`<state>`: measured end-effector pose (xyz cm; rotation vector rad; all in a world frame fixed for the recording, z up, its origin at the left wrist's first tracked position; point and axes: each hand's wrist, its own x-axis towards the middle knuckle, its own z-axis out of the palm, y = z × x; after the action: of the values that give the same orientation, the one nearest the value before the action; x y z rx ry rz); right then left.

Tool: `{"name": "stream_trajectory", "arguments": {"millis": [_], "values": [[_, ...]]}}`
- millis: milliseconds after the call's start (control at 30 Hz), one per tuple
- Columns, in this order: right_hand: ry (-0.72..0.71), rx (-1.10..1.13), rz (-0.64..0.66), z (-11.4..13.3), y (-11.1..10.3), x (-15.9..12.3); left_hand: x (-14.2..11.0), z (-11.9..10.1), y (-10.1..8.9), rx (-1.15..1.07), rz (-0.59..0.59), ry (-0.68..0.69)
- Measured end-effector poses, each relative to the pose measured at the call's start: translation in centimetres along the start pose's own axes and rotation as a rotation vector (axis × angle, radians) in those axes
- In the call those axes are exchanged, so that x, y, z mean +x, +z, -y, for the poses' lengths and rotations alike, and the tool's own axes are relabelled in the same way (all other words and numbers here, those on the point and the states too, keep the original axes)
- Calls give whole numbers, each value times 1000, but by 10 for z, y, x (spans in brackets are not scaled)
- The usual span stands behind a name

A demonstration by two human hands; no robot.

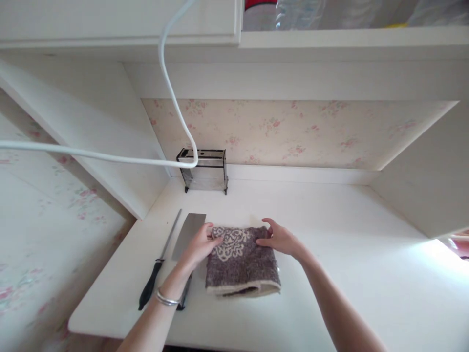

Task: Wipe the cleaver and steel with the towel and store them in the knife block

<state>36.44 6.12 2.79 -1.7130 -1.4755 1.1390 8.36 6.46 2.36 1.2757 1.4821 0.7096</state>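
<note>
A folded brown towel (244,261) with a cream scroll pattern is on the white counter, its layered pale edge facing me. At its far left corner my left hand (204,240) grips it, thumb on top. My right hand (276,238) holds the far right corner, thumb above and the index finger raised off the cloth. Just left of the towel lies a cleaver (191,230) with a broad grey blade, its dark handle partly hidden by my left forearm. Further left is a honing steel (169,239) with a black handle.
At the back left of the counter (348,274) stands a metal knife block (204,171) with a black frame. A white cable (172,93) hangs across the upper left view. Cabinets (110,19) overhang the counter, and a panel (428,181) closes its right side.
</note>
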Motion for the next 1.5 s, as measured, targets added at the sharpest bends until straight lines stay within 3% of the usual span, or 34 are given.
{"name": "stream_trajectory", "arguments": {"millis": [67, 167, 267, 333, 467, 600, 667, 733, 833, 1000, 1100, 1167, 1267, 1367, 1500], "values": [[-72, -219, -65, -12, 14, 7, 9, 16, 5, 223, -85, 69], [-182, -445, -188, -16, 38, -15, 6, 29, 10, 458, -190, 292], [-279, -585, -279, -12, 65, -53, 0, 30, 12, 494, -85, 491], [-319, -622, -218, -10, 82, -69, -5, 27, 11, 488, 33, 528], [-344, -616, -72, -9, 97, -60, -24, 20, 4, 545, 12, 437], [-467, -535, 36, 3, 91, -30, -36, 13, -4, 527, -6, 339], [-506, -503, -29, 5, 86, -21, -31, 11, -3, 461, -89, 320], [-446, -468, -210, 0, 84, -16, -19, 12, 3, 378, -145, 282], [-272, -397, -412, -19, 85, -16, 0, 15, 20, 238, -93, 214], [-218, -324, -343, -40, 97, -23, 15, 15, 37, 54, -21, 121], [-257, -314, -340, -29, 102, -23, 14, 15, 26, -43, 29, 90], [-304, -360, -339, -15, 105, -23, 11, 18, 13, -54, -25, 81], [-428, -478, -231, 5, 115, -28, 6, 27, -4, 95, -151, 79], [-541, -578, -57, 18, 132, -38, 2, 32, -13, 280, -157, 122], [-521, -662, -49, 24, 153, -50, -9, 30, -25, 334, -239, 255]]}}
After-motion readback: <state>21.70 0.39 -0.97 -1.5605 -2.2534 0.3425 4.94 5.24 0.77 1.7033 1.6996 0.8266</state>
